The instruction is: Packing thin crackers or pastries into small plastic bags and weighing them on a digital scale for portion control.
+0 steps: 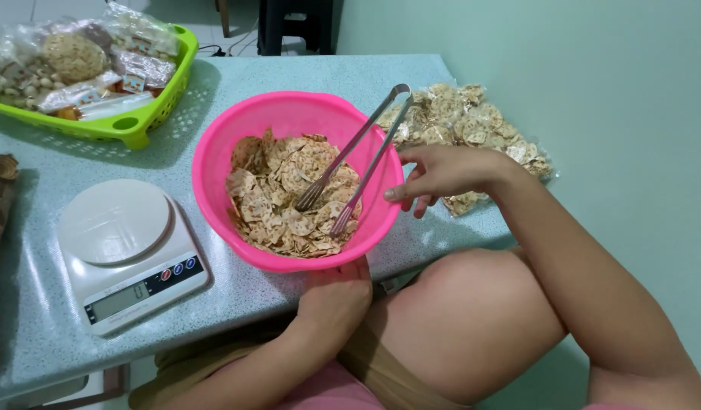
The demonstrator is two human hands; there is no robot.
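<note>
Currently, a pink bowl (290,114) of thin brown crackers (290,193) is sitting at the near edge of a speckled pale-blue table (31,319), and metal tongs (358,156) are leaning inside it, tips resting on the crackers, hinge end jutting past the far rim.

Left hand (335,300): fingers curled together against the bowl's near wall, steadying it.

Right hand (442,176): hovering just beside the bowl's right rim, fingers loosely apart, fingertips near the tongs' arms; whether they are touching is unclear.

Step, as judged: the crackers are being portioned, with the tongs about to be gripped. The next move is calling for a light squeeze, since the crackers look brittle.

Packages:
- clear bag of similar crackers (472,129), lying flat at the table's right edge against the green wall;
- lime-green perforated basket (130,125), far left, holding clear-wrapped snack packets, some with small coloured labels;
- white kitchen scale (126,254), round platform, dark display and coloured buttons, standing left of the bowl.
</note>
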